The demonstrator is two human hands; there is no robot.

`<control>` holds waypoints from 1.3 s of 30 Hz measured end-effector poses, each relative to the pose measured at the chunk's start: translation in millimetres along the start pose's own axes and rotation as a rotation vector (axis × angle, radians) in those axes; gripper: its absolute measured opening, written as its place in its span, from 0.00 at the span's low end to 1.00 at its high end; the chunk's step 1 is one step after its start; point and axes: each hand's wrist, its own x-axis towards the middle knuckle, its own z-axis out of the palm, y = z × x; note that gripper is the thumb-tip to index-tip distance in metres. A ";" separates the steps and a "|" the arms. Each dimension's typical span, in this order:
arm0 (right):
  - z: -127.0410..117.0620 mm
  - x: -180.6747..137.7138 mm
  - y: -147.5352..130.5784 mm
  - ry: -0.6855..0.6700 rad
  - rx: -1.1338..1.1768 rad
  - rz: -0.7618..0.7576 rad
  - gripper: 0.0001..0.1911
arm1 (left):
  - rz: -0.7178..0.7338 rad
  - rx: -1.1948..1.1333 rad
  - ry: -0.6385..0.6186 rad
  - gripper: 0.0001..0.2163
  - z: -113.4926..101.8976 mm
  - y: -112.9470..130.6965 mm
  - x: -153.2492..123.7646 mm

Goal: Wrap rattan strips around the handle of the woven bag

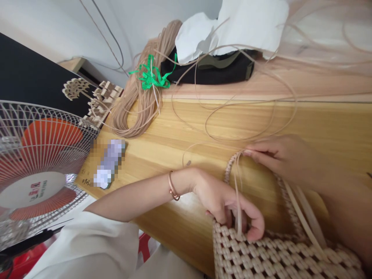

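Observation:
A woven basket (247, 257) of pale cane-like strips with an open lattice stands at the lower right. My left hand (229, 205), with a bracelet at the wrist, curls its fingers over the basket's near-left rim beside thin strands (238, 186) running up from it. At the top of the arched, partly wrapped handle (229, 164), my right hand (276, 155) pinches the handle and a thin strand between thumb and fingers. Wider loose strips (308, 221) rise from the basket below my right wrist. The fingertips inside the rim are partly hidden.
A big coil of strands (136, 112) tied with green ribbon (152, 75) lies at the back, beside a black pouch (209, 69) and white paper (250, 27). Loose strand loops (209, 133) cross the wooden table (162, 151). A phone (112, 162) and a fan (37, 166) are left.

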 end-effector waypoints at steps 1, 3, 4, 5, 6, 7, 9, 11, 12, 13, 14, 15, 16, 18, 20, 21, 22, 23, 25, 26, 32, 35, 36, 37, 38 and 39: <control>1.0 -0.1 1.5 0.007 0.004 -0.010 0.17 | -0.008 -0.001 0.009 0.19 0.3 0.3 -0.4; 2.1 -0.1 3.0 0.015 0.011 -0.015 0.16 | -0.029 -0.008 0.020 0.18 0.5 1.4 -1.2; 2.0 -0.1 2.8 0.014 0.013 -0.010 0.16 | -0.037 -0.017 0.025 0.18 0.5 2.0 -1.4; 1.6 -0.1 2.2 0.009 0.014 -0.004 0.16 | -0.042 -0.028 0.027 0.17 0.6 2.3 -1.5; 1.0 -0.1 1.2 0.006 0.016 0.001 0.16 | -0.043 -0.042 0.029 0.17 0.7 2.5 -1.5; 0.2 -0.1 0.1 0.001 0.018 0.002 0.16 | -0.040 -0.056 0.034 0.16 1.0 2.5 -1.2; -1.0 0.0 -1.6 -0.010 0.021 0.000 0.16 | -0.024 -0.080 0.046 0.17 1.8 2.1 -0.4; -1.1 0.3 -1.8 -0.009 0.022 -0.007 0.16 | -0.005 -0.097 0.063 0.17 2.9 1.7 0.6; -0.7 0.4 -1.3 -0.006 0.019 -0.007 0.16 | 0.002 -0.100 0.071 0.17 3.5 1.7 0.9; -0.1 0.6 -0.6 -0.002 0.015 -0.007 0.16 | 0.010 -0.100 0.080 0.17 4.1 1.6 1.0; 0.6 0.7 0.1 0.004 0.012 -0.008 0.16 | 0.015 -0.097 0.089 0.17 4.6 1.6 0.9; 1.2 0.8 0.7 0.009 0.011 -0.011 0.16 | 0.023 -0.090 0.100 0.17 5.2 1.5 0.5; 1.6 0.8 1.1 0.011 0.010 -0.010 0.16 | 0.027 -0.076 0.109 0.17 5.6 1.3 -0.1; 1.6 0.7 0.7 0.008 0.010 -0.008 0.16 | 0.028 -0.037 0.120 0.18 6.2 0.6 -1.1; 0.4 0.4 -1.2 -0.011 0.004 0.009 0.16 | 0.024 -0.008 0.116 0.18 6.0 -0.3 -1.5; -0.6 0.3 -2.4 -0.023 -0.002 0.020 0.16 | 0.028 -0.004 0.107 0.18 5.6 -0.7 -1.2; -1.5 0.3 -3.6 -0.033 -0.008 0.030 0.17 | 0.034 -0.006 0.099 0.18 5.1 -0.9 -0.7; -2.4 0.3 -4.8 -0.042 -0.013 0.035 0.17 | 0.042 -0.011 0.090 0.18 4.4 -1.1 0.0; -3.8 0.4 -6.5 -0.050 -0.020 0.036 0.17 | 0.043 -0.017 0.067 0.18 3.1 -0.9 1.3; -4.3 0.4 -7.1 -0.049 -0.021 0.035 0.17 | 0.037 -0.018 0.057 0.18 2.5 -0.6 1.7; -4.4 -0.4 -6.9 -0.051 -0.032 0.035 0.17 | -0.012 0.012 -0.016 0.20 0.4 -0.5 2.1; -1.3 0.0 -3.1 -0.010 -0.005 0.006 0.16 | 0.002 0.016 -0.023 0.20 -0.1 -2.2 2.3; -0.1 0.3 -1.6 0.009 0.006 -0.006 0.16 | 0.005 0.017 -0.021 0.20 -0.1 -2.6 2.3; 1.0 0.4 -0.1 0.025 0.017 -0.018 0.16 | 0.008 0.019 -0.017 0.21 0.0 -2.8 2.3; 1.9 0.5 1.1 0.033 0.022 -0.028 0.16 | 0.010 0.021 -0.013 0.21 0.2 -2.7 2.3; 2.6 0.5 2.1 0.036 0.025 -0.035 0.16 | 0.009 0.024 -0.009 0.20 0.5 -2.2 2.3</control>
